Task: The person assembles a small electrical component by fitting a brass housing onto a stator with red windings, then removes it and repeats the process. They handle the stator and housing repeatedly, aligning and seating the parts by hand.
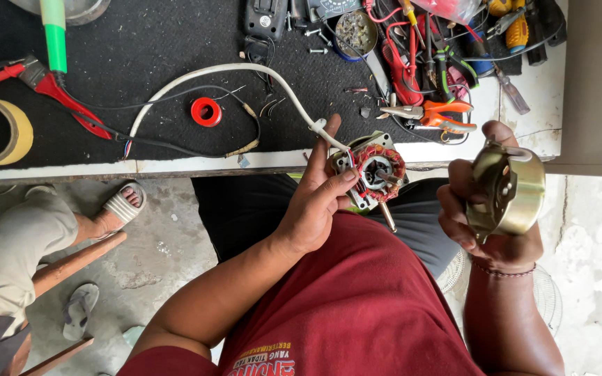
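Copper-wound stator (374, 174), with its white cable (245, 73) attached, sits gripped in the left hand (315, 202) over the counter (175, 167) edge while the right hand (485, 223) clamps the brass-coloured cover (510, 191), apart mid-disassembly; any refit needs shaft (387, 217) alignment.

I see even, soft daylight, bright overall, no hard shadows. The black mat on the surface (175, 63) soaks up light and stays dark but readable. The white edge of the surface and the concrete floor (593, 244) at right run pale, close to washed out. I get a mild sheen on the brass-coloured housing (517, 188). Focus is sharp at centre. Wide-lens bending shows at the edges, corners slightly soft. No motion blur on the fingers (329, 132).
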